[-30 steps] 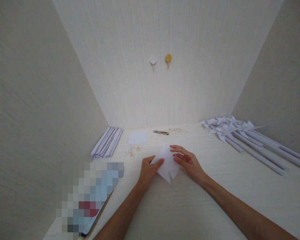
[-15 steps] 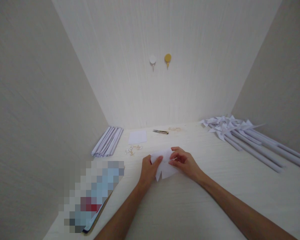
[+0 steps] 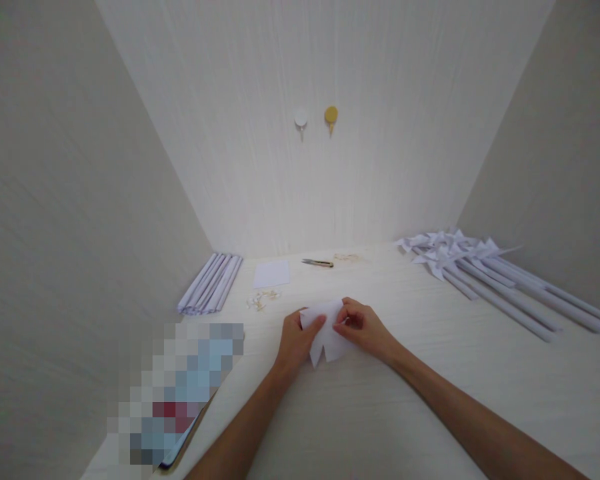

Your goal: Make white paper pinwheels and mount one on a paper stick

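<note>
Near the middle of the table, a white sheet of paper (image 3: 334, 341) with slits cut in from its edges is held up off the tabletop. My left hand (image 3: 298, 337) is closed on its left side, thumb lying on top and fingers behind. Over the right half of the sheet, my right hand (image 3: 363, 325) pinches thumb and forefinger together close to the paper's middle. Whatever is in that pinch is too small or hidden to make out. Beyond the left hand lies a scatter of small cotton-swab-like pieces (image 3: 263, 299).
A square white sheet (image 3: 271, 274), thread snips (image 3: 317, 263) and tiny scraps (image 3: 347, 257) lie at the back. Rolled paper tubes (image 3: 211, 283) are stacked at left, paper pinwheels on sticks (image 3: 450, 253) at right. A blurred-out flat object (image 3: 190, 397) lies front left. Two hooks (image 3: 331, 115) hang on the wall.
My right hand's fingers have moved left across the sheet and come together into a tighter pinch. The left hand keeps its grip. The whole view has shifted slightly.
</note>
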{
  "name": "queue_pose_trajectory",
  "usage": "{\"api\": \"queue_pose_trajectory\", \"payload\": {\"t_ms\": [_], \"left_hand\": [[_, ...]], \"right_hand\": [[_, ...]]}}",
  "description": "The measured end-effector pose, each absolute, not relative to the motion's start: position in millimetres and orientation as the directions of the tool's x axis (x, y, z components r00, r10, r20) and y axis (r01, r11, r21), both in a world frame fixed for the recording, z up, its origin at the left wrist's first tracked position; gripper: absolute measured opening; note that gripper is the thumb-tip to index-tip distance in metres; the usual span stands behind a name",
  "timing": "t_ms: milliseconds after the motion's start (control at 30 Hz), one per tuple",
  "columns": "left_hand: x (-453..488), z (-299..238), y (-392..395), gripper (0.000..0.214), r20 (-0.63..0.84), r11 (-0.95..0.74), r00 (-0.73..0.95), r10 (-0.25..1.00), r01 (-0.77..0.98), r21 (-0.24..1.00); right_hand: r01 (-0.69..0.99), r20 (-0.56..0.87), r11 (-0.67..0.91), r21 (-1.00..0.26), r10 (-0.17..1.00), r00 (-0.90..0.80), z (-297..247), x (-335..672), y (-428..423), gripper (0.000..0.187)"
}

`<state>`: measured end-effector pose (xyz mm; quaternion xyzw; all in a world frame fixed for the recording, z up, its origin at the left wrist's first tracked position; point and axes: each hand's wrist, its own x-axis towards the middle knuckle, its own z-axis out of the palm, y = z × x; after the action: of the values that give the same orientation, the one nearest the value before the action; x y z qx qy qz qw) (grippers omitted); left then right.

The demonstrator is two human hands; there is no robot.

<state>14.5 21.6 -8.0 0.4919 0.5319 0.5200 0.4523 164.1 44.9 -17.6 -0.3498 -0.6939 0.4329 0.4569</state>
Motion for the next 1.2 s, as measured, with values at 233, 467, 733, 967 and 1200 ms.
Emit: {"api": "queue_pose_trajectory", "payload": {"t_ms": [233, 467, 733, 967, 1200], "left_hand": [[15.6, 0.2, 19.7, 0.021, 0.050, -0.048, -0.078, 0.996, 0.035, 0.998], [14.9, 0.7, 19.5, 0.025, 0.058, -0.055, -0.076, 0.995, 0.037, 0.998], [14.1, 0.4, 20.1, 0.031, 0.056, -0.051, -0.085, 0.995, 0.052, 0.997], [11.1, -6.6, 22.3, 0.043, 0.090, -0.077, -0.149, 0.985, 0.092, 0.993], [9.4, -11.0, 23.9, 0.048, 0.126, -0.152, -0.377, 0.918, -0.039, 0.988]], "right_hand": [[0.118, 0.347, 0.403, -0.908, 0.879, -0.327, -15.6, 163.9, 42.9, 0.012], [0.113, 0.350, 0.402, -0.908, 0.880, -0.323, -16.0, 163.6, 42.9, 0.013], [0.152, 0.369, 0.436, -0.887, 0.867, -0.336, -15.7, 163.2, 42.4, 0.013], [0.067, 0.394, 0.413, -0.908, 0.898, -0.196, -12.4, 164.0, 41.0, 0.009], [-0.233, 0.175, 0.155, -0.960, 0.982, -0.066, -16.9, 154.3, 30.9, 0.018]]}}
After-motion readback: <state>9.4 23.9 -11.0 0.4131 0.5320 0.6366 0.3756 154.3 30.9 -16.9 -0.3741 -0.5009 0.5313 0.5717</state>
